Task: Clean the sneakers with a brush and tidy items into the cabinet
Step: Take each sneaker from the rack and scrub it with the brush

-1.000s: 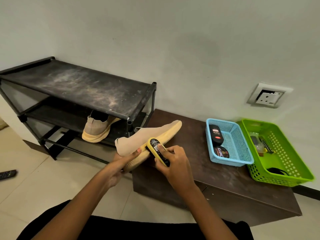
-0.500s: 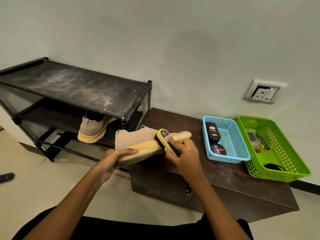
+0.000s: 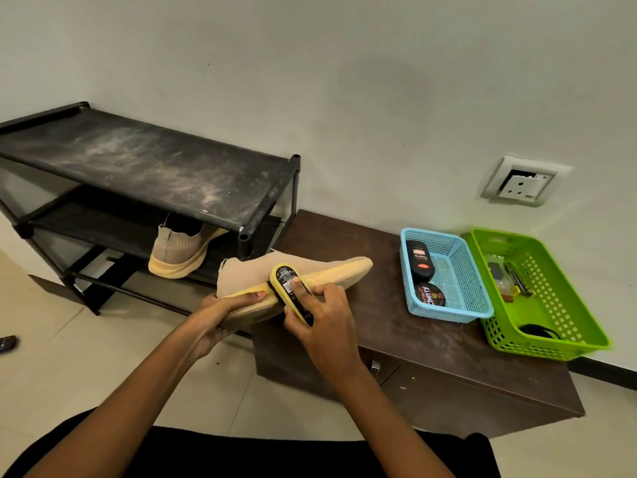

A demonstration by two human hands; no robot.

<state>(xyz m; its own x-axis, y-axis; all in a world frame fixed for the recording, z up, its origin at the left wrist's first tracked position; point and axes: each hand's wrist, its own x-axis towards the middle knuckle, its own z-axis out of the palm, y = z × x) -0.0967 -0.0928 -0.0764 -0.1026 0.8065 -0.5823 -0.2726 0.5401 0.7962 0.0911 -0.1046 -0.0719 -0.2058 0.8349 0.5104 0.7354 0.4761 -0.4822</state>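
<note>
My left hand grips a beige knit sneaker by its heel end, tilted on its side with the yellow sole toward me and the toe pointing right. My right hand holds a yellow brush with a black label, pressed against the sole's side near the middle. The second sneaker stands on the middle tier of the black shoe rack. Under the held shoe's toe is the low dark brown cabinet.
A blue basket on the cabinet holds a black polish bottle and a round polish tin. A green basket with small items sits to its right. A wall socket is above them. A dark remote lies on the floor at far left.
The shoe has levelled out from a toe-up tilt. The brush slid toward the toe, then back toward the middle of the sole. The view shifted slightly.
</note>
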